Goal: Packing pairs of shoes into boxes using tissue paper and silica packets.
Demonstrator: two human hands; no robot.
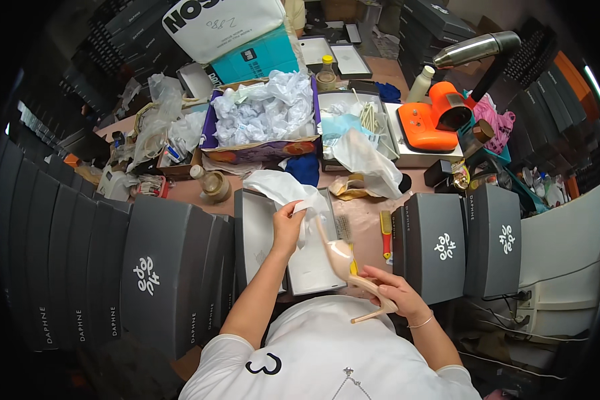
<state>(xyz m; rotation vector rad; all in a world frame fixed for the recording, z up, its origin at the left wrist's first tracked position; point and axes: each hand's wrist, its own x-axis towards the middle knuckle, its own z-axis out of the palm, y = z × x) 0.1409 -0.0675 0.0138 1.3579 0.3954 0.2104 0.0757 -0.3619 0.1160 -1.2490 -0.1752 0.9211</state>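
In my right hand [401, 297] is a beige high-heeled shoe [340, 259], gripped around its heel end. Its toe points up and away to the left, and the thin heel sticks out toward my shirt. My left hand [288, 228] pinches a sheet of white tissue paper [277, 187] above an open grey shoe box [313, 270]. The paper spreads over the far end of the box and hangs down close to the shoe's toe. Just behind the shoe lies a brush with wire bristles [343, 228], its yellow handle partly covered by the shoe.
Dark grey shoe boxes stand in rows at left [155, 267] and right [433, 247]. A yellow-and-red brush [386, 235] lies right of the open box. Farther back are a carton [263, 151] of crumpled tissue, a glass bottle [215, 187] and an orange machine with a metal nozzle [428, 127].
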